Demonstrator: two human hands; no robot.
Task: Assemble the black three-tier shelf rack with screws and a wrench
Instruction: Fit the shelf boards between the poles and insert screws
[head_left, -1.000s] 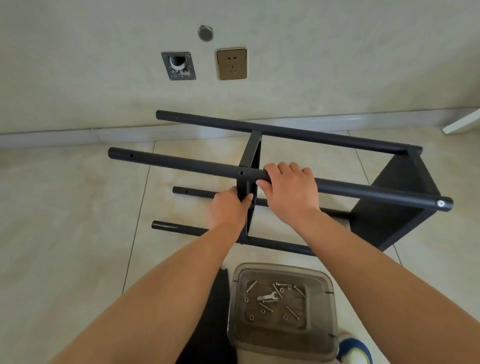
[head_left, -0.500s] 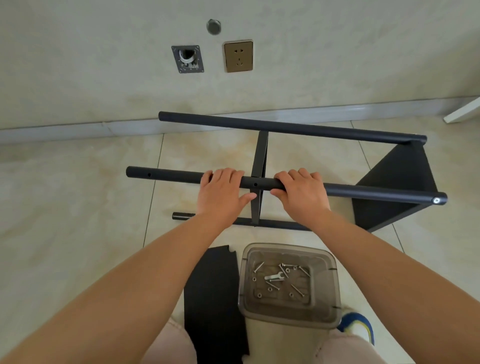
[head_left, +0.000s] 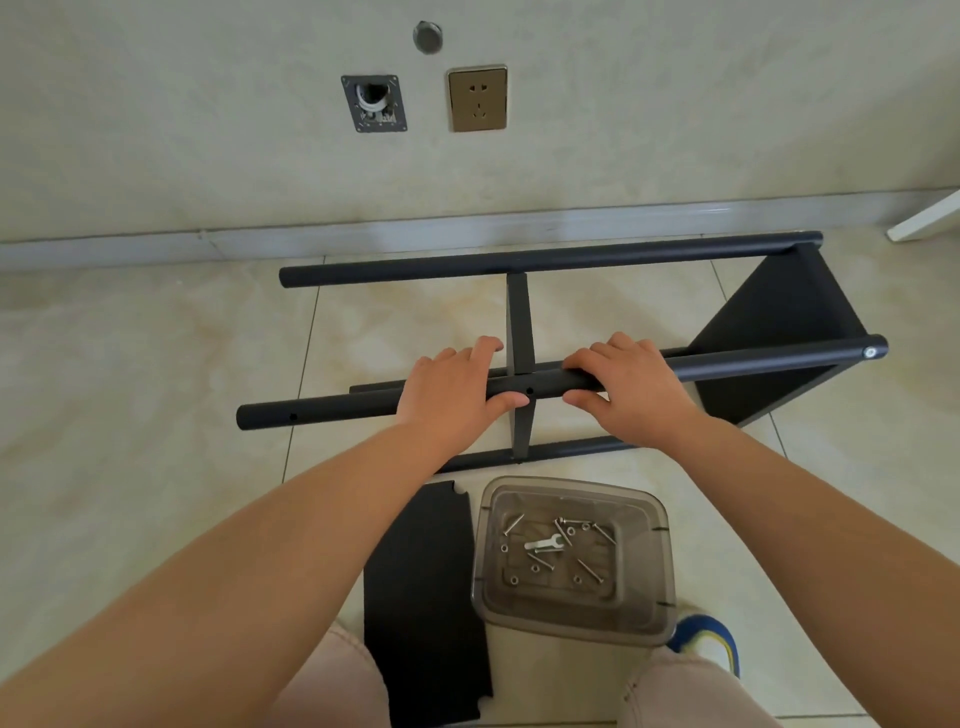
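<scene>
A pale wall (head_left: 156, 130) fills the top of the view. On it sit a brass-coloured socket (head_left: 477, 97), a grey plate (head_left: 374, 103) with an open hole just left of it, and a small round cap (head_left: 427, 36) above and between them. A grey skirting (head_left: 363, 236) runs along the foot of the wall. The floor (head_left: 130, 389) is glossy cream tile with thin dark joints. A white edge (head_left: 930, 218) pokes in at far right.

No readable text, labels, brands or numbers anywhere; wall socket (head_left: 477, 98) face plain, clear container (head_left: 571, 558) below it unmarked too.
</scene>
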